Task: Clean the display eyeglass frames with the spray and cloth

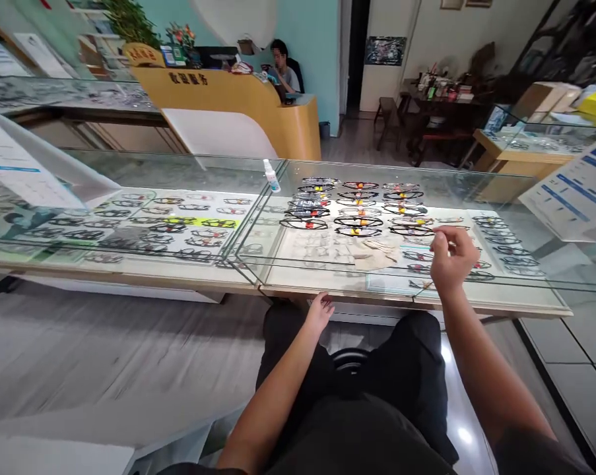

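My right hand (pixel 455 258) is above the glass counter top (pixel 327 264), thumb and forefinger pinched at the right end of a dark-framed pair of eyeglasses (pixel 410 231). Those eyeglasses lie at the front of the right column of several pairs set out in three columns. Coloured tags show on many of them, such as the eyeglasses (pixel 305 224) at the front left. My left hand (pixel 320 312) rests by the counter's front edge, above my knee, holding nothing visible, its fingers loosely bent and apart. A crumpled beige cloth (pixel 375 254) lies between the hands, nearer the right one.
A white spray bottle (pixel 272 177) stands left of the eyeglasses columns. More frames fill the left display case (pixel 179 227). Printed signs (pixel 25 158) stand at the left and right ends (pixel 575 191). Behind, a person (pixel 288 76) sits at a wooden service desk (pixel 298 128).
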Demonstrator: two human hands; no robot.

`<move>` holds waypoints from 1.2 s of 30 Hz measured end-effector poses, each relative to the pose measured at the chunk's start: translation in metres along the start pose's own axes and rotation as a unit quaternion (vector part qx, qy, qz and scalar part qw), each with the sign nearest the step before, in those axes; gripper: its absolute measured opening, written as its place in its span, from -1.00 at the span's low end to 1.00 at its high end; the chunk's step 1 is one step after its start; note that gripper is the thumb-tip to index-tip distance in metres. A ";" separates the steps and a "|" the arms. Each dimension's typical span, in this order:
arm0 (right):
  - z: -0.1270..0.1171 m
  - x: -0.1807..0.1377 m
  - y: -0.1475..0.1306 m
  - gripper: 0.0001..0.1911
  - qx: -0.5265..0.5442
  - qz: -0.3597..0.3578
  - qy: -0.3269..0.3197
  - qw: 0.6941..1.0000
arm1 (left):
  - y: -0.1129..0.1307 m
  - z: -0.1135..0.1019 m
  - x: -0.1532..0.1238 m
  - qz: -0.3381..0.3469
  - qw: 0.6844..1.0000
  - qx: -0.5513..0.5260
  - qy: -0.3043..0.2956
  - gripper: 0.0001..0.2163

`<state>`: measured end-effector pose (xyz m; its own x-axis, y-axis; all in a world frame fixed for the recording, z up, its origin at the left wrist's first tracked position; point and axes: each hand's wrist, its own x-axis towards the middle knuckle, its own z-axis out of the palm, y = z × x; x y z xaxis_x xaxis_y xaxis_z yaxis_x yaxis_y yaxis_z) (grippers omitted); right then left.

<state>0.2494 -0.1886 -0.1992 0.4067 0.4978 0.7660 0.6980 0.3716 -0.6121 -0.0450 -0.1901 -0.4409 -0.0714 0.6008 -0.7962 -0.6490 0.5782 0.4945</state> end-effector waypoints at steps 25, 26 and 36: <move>-0.132 -0.042 0.081 -0.75 -0.218 0.027 -0.145 0.965 | -0.028 -0.067 -0.084 -0.052 0.983 0.176 -0.029 -0.85; -0.126 -0.033 0.090 -0.73 -0.227 0.019 -0.173 0.958 | -0.021 -0.069 -0.107 -0.062 0.971 0.222 -0.062 -0.81; -0.084 0.029 0.157 -0.36 -0.288 0.004 -0.291 0.912 | 0.108 0.075 -0.278 0.370 0.523 0.667 -0.380 -0.77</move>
<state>0.4202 -0.1816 -0.2567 0.1479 0.8928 0.4256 0.9588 -0.0239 -0.2832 -0.0385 -0.2531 -0.1396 0.7215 0.6857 -0.0965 0.4863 -0.4025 0.7756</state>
